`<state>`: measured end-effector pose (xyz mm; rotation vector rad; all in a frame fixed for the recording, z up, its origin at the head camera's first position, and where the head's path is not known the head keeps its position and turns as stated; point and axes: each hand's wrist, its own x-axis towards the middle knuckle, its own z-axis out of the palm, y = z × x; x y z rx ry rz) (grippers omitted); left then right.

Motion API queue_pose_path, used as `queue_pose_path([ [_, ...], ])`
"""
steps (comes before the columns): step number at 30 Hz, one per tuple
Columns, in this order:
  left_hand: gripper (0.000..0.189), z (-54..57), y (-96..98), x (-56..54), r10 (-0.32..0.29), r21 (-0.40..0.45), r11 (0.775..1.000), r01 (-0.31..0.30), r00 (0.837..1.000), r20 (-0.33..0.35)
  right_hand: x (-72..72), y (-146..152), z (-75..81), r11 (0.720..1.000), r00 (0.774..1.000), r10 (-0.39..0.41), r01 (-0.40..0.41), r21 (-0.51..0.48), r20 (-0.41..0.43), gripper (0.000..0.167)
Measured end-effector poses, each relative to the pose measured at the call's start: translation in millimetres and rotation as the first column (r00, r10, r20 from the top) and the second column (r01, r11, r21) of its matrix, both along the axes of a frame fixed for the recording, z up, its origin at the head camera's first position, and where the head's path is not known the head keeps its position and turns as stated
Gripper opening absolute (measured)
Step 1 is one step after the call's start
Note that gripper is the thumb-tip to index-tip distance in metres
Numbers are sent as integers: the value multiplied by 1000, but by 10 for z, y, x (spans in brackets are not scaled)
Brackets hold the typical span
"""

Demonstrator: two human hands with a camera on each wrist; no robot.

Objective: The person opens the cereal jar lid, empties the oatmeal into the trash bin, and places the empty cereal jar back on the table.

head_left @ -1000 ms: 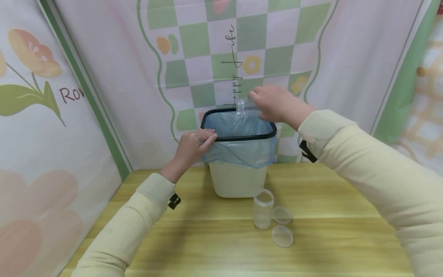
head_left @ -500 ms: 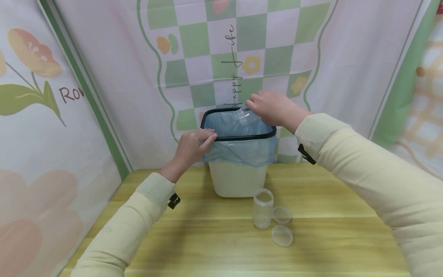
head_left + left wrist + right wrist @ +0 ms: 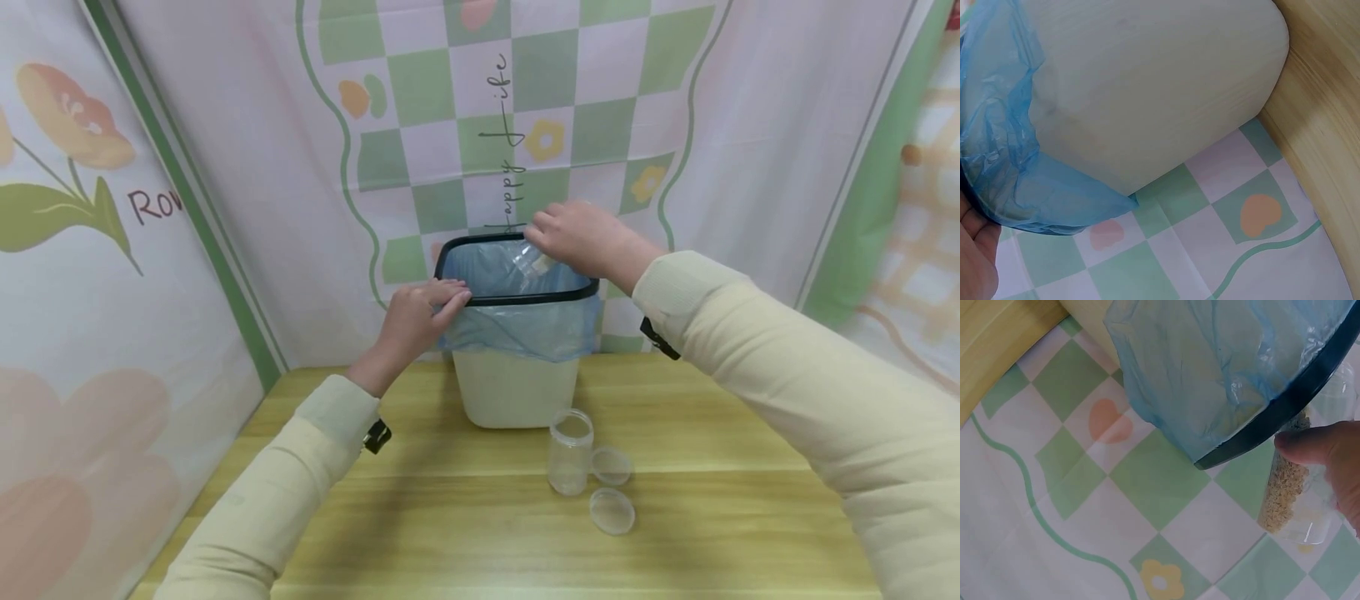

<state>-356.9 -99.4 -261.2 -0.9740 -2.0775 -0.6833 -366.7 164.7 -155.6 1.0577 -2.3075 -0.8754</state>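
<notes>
A cream trash bin (image 3: 517, 387) with a black rim and a blue liner bag (image 3: 525, 333) stands at the back of the table. My left hand (image 3: 423, 317) grips its rim at the left front corner. Above the bin's right side, my right hand (image 3: 585, 240) holds a clear plastic jar (image 3: 531, 262), its mouth tipped down and left into the opening. Brown, grain-like bits (image 3: 1282, 497) lie along the jar's lower side in the right wrist view. The left wrist view shows part of the left hand (image 3: 977, 250) at the rim, beside the bag's folded edge.
Another clear jar (image 3: 570, 458), lidless, stands upright in front of the bin. Two round clear lids, a rear lid (image 3: 611, 466) and a front lid (image 3: 612, 511), lie beside it on the wooden table (image 3: 712, 500). A patterned curtain (image 3: 607, 83) hangs right behind the bin.
My right hand has lowered and shifted slightly left, bringing the jar down into the bin's opening and tilting it further. The left hand, bin, standing jar and lids stay put.
</notes>
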Motion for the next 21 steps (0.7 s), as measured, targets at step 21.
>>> queue_pose_path([
  [21, 17, -1, 6, -1, 9, -1, 1000, -9, 1000, -16, -2, -29, -40, 999, 997, 41, -39, 33, -63, 35],
])
